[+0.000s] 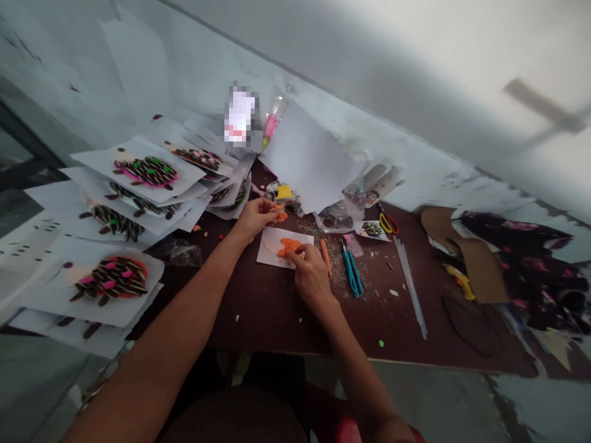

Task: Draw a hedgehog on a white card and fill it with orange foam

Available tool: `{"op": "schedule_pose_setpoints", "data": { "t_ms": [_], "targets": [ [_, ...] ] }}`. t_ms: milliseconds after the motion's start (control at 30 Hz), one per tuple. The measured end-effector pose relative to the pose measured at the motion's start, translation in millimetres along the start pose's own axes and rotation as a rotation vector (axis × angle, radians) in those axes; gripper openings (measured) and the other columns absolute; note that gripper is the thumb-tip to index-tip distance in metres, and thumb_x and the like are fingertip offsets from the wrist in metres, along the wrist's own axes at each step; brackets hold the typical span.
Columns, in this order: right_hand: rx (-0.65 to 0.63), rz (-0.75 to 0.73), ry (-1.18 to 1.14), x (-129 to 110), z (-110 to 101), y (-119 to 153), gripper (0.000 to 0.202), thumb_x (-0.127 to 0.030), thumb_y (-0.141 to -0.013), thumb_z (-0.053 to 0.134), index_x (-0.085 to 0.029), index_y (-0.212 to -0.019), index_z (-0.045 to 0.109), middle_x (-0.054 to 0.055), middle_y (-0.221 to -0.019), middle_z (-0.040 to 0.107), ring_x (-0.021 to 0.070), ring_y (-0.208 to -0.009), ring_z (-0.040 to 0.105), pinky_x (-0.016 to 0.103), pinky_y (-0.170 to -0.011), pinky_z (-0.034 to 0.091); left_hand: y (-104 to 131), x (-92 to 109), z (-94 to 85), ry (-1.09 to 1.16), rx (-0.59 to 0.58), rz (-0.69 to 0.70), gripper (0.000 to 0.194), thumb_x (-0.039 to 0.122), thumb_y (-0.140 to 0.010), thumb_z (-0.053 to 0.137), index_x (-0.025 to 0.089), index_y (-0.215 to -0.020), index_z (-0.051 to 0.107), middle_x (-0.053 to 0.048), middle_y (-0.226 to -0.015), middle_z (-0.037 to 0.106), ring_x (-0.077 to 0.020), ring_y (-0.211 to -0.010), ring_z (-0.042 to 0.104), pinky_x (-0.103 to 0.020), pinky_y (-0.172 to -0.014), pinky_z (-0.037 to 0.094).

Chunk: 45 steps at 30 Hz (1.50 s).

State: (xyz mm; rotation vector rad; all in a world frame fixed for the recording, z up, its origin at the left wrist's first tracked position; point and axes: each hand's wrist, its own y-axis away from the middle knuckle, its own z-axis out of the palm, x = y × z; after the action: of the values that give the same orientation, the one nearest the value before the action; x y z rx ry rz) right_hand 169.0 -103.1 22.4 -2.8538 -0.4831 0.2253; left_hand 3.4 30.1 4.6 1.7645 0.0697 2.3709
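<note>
My left hand is closed, pinching a small lump of orange modelling clay just above the far edge of a small white card. On that card a patch of orange clay is spread beside a pale rounded shape. My right hand has its fingers curled, and the fingertips press on this patch at the card's right side. Close to the right hand lie an orange stick and a teal-handled cutting tool.
Stacked paper sheets with hedgehog pictures fill the left side. Behind are a large white sheet, plastic bags and a pixelated bright screen. At right lie scissors, translucent sticks, a yellow glue gun and dark flowered cloth.
</note>
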Motion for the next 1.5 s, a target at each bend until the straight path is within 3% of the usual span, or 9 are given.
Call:
{"op": "schedule_pose_setpoints", "data": {
  "t_ms": [200,400,567,733,900,1100,1167,1300,1500],
  "targets": [
    [-0.045,-0.016,-0.020,1.8,2.4,3.7,0.042,-0.005,-0.092,0.049,-0.028,-0.119,0.072,0.009,-0.101,0.061,0.0224,-0.086,0.052,0.034,-0.079,0.043,0.6,-0.8,0.3,-0.009,0.014,-0.002,0.029,0.008,-0.066,0.082,0.015,-0.084,0.061,-0.002,-0.072,0.070,-0.0124,-0.060,0.064,-0.024,-0.058,0.051],
    [0.088,0.065,-0.175,13.1,10.0,9.0,0.047,-0.002,-0.090,0.044,-0.027,-0.115,0.075,0.007,-0.097,0.061,0.0205,-0.088,0.055,0.037,-0.087,0.045,0.9,-1.5,1.5,-0.013,0.026,0.004,0.026,0.005,-0.068,0.078,0.015,-0.083,0.060,0.000,-0.069,0.069,-0.0114,-0.061,0.064,-0.020,-0.055,0.049],
    [0.078,0.046,-0.110,7.7,5.3,9.4,0.043,-0.005,-0.091,0.045,-0.028,-0.109,0.076,0.007,-0.098,0.063,0.0218,-0.088,0.054,0.044,-0.095,0.044,0.3,-1.5,0.9,-0.012,0.020,0.006,0.028,0.008,-0.066,0.081,0.015,-0.083,0.060,0.001,-0.067,0.068,-0.0104,-0.057,0.063,-0.020,-0.053,0.050],
    [0.044,0.020,-0.076,2.0,0.6,7.7,0.033,-0.010,-0.093,0.049,-0.025,-0.108,0.074,0.008,-0.100,0.069,0.0241,-0.088,0.053,0.044,-0.094,0.043,5.2,6.9,0.9,-0.011,0.005,-0.023,0.032,0.010,-0.068,0.083,0.015,-0.089,0.059,-0.001,-0.073,0.070,-0.0109,-0.052,0.063,-0.022,-0.051,0.052],
    [0.049,0.019,-0.064,-0.2,-0.3,7.5,0.039,-0.006,-0.091,0.046,-0.025,-0.115,0.071,0.007,-0.095,0.070,0.0243,-0.084,0.052,0.048,-0.100,0.040,10.7,12.7,1.9,-0.026,0.001,-0.058,0.032,0.012,-0.069,0.082,0.015,-0.091,0.059,-0.001,-0.074,0.070,-0.0121,-0.047,0.063,-0.025,-0.047,0.052],
    [0.201,0.077,-0.194,3.7,-2.6,4.0,0.028,-0.010,-0.091,0.051,-0.024,-0.102,0.073,0.007,-0.103,0.068,0.0231,-0.094,0.059,0.048,-0.105,0.038,15.5,13.4,4.9,0.000,-0.143,0.033,0.029,0.012,-0.068,0.080,0.015,-0.090,0.061,-0.002,-0.073,0.072,-0.0134,-0.058,0.067,-0.025,-0.055,0.055],
    [0.243,0.127,-0.304,7.0,-6.8,-0.8,0.018,-0.017,-0.093,0.055,-0.023,-0.096,0.071,0.005,-0.095,0.068,0.0214,-0.088,0.060,0.045,-0.101,0.042,18.4,13.8,8.0,0.001,-0.212,0.054,0.026,0.012,-0.068,0.078,0.015,-0.088,0.062,-0.003,-0.077,0.072,-0.0136,-0.062,0.067,-0.026,-0.057,0.056],
    [0.320,0.253,-0.495,9.3,-17.3,-14.9,0.012,-0.031,-0.093,0.061,-0.021,-0.096,0.066,0.003,-0.087,0.068,0.0174,-0.073,0.056,0.032,-0.075,0.047,23.5,13.4,14.9,-0.052,-0.278,0.088,0.026,0.010,-0.064,0.078,0.015,-0.087,0.066,-0.002,-0.080,0.071,-0.0127,-0.067,0.067,-0.026,-0.062,0.055],
    [0.309,0.205,-0.415,3.5,-18.4,-29.7,0.020,-0.037,-0.085,0.070,-0.021,-0.095,0.065,0.006,-0.094,0.069,0.0198,-0.080,0.058,0.032,-0.075,0.045,26.8,13.8,18.0,-0.075,-0.329,0.112,0.028,0.009,-0.062,0.078,0.018,-0.086,0.068,-0.001,-0.074,0.070,-0.0154,-0.070,0.069,-0.026,-0.065,0.055]
  ]
}}
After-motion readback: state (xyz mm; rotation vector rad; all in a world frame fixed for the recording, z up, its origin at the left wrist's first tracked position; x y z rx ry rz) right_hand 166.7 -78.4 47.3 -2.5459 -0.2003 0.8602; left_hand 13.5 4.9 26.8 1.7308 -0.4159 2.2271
